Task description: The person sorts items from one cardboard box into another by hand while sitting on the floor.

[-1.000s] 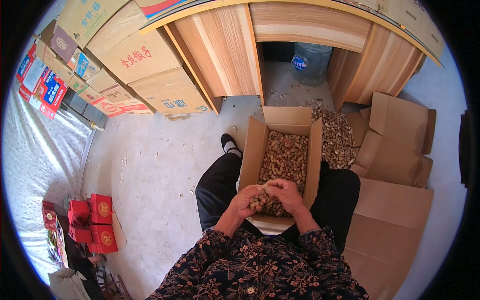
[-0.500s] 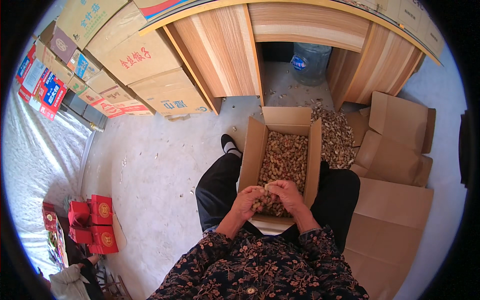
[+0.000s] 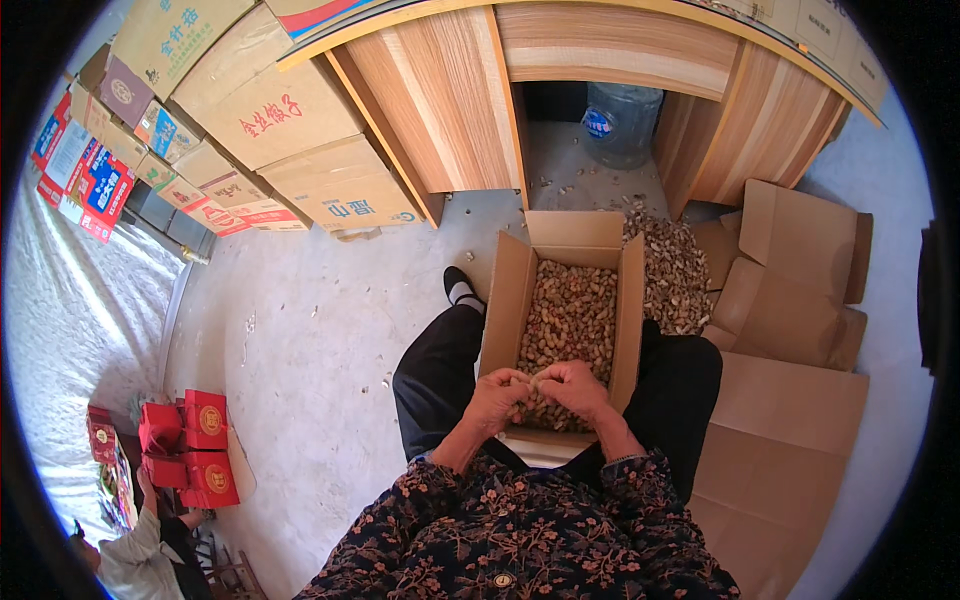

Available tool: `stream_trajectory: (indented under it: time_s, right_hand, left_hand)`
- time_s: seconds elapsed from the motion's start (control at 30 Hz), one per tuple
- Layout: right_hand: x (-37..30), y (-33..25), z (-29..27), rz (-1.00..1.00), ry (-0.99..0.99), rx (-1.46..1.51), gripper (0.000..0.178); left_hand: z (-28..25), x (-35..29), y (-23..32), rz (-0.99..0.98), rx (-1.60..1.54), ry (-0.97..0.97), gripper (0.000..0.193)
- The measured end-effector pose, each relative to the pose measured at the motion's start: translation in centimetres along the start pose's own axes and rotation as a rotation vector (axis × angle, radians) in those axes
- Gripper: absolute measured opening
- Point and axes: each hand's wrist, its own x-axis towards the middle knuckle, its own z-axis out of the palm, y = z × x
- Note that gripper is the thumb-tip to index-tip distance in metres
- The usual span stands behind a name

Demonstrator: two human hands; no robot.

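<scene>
An open cardboard box (image 3: 508,290) stands between my knees, filled with unshelled peanuts (image 3: 565,315). Over its near end, my left hand (image 3: 493,400) and my right hand (image 3: 572,388) meet at the fingertips. Both are closed in a pinch on a peanut, which the fingers mostly cover. The box's flaps stand up around the nuts. Right of the box, beyond my knee, a heap of broken peanut shells (image 3: 675,275) lies on the floor.
Flattened cardboard (image 3: 780,430) covers the floor at right. Ahead is a wooden desk (image 3: 610,50) with a water jug (image 3: 620,125) under it. Stacked cartons (image 3: 310,130) stand far left, red gift boxes (image 3: 205,470) nearer. Another person (image 3: 140,550) is at lower left.
My fingers have shifted slightly, still together over the box. At lower left the other person has leaned further into view, an arm now reaching up beside the red boxes.
</scene>
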Motion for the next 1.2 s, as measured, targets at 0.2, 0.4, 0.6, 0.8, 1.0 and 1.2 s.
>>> stream_trajectory:
  time_s: [0.2,0.4,0.6,0.8,1.0,1.2]
  right_hand:
    - [0.1,0.6,0.0,-0.088,-0.039,-0.162,0.016]
    - [-0.3,0.2,0.8,-0.199,0.104,-0.299,0.015]
    - [0.0,0.5,0.9,-0.118,0.211,-0.233,0.016]
    - [0.1,-0.2,-0.6,-0.092,-0.013,-0.037,0.019]
    - [-0.1,-0.3,-0.8,-0.177,-0.07,-0.155,0.019]
    - [-0.3,-0.6,-0.7,-0.183,-0.062,-0.258,0.018]
  left_hand:
    - [0.5,-0.2,0.4,-0.012,0.216,0.031,0.011]
    - [1.1,-0.9,0.7,-0.003,0.236,0.032,0.009]
    - [0.3,1.0,-0.9,0.073,0.271,0.102,0.007]
    - [1.3,0.5,1.0,0.019,0.094,0.036,0.014]
    - [1.2,-0.2,1.7,-0.002,0.161,-0.05,0.016]
    - [1.0,-0.4,2.0,-0.015,0.243,-0.075,0.016]
